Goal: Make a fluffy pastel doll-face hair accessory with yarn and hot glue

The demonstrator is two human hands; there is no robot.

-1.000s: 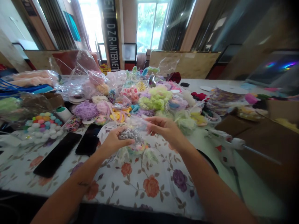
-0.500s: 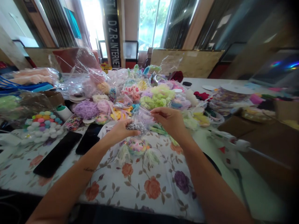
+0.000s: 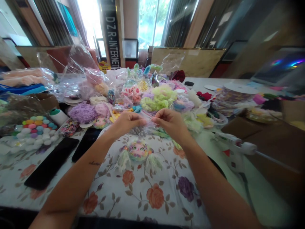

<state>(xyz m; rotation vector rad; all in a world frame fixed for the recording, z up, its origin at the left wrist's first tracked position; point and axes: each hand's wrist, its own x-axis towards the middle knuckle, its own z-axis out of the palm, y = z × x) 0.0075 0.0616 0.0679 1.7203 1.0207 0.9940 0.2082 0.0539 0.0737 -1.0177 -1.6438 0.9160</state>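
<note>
My left hand (image 3: pixel 127 123) and my right hand (image 3: pixel 168 122) meet near the middle of the table, thumbs and fingertips pinched on the top edge of a clear plastic bag (image 3: pixel 148 116). Silvery metal pieces (image 3: pixel 138 130), too small to tell apart, show through the bag beneath my left fingers. Just below, on the floral tablecloth (image 3: pixel 140 206), lies a doll-face ornament (image 3: pixel 137 149) with pale green tassels hanging at both sides.
A heap of ruffled trims and pompoms, with a yellow-green ruffle (image 3: pixel 158 98), lies behind my hands. Two dark phones, one a black phone (image 3: pixel 52 162), rest at left near colourful pompom balls (image 3: pixel 35 127). At right are a glue gun (image 3: pixel 231 143) and a cardboard box (image 3: pixel 267 136).
My left hand has risen from the metal pieces to the bag's top edge, close to my right hand. The camera view has shifted slightly.
</note>
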